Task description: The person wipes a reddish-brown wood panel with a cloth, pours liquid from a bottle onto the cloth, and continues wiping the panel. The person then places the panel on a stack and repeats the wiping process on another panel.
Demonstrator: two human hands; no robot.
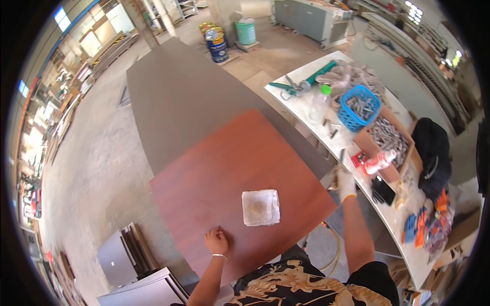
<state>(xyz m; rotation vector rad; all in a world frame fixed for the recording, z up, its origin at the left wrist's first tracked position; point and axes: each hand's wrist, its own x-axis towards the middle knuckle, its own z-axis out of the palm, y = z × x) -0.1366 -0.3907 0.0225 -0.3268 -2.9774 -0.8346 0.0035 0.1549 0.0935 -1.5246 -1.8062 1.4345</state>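
Left hand [216,241], bare, wrist bent, fingers curled and pressed knuckles-down on near edge of red-brown panel [224,178]. Folded white cloth [261,207] flat on panel, just right of that hand, untouched. Right hand [345,182], gloved, arm extended beyond panel's right corner toward white workbench [306,97]; grip not discernible. Blue basket [360,107] farther along bench.
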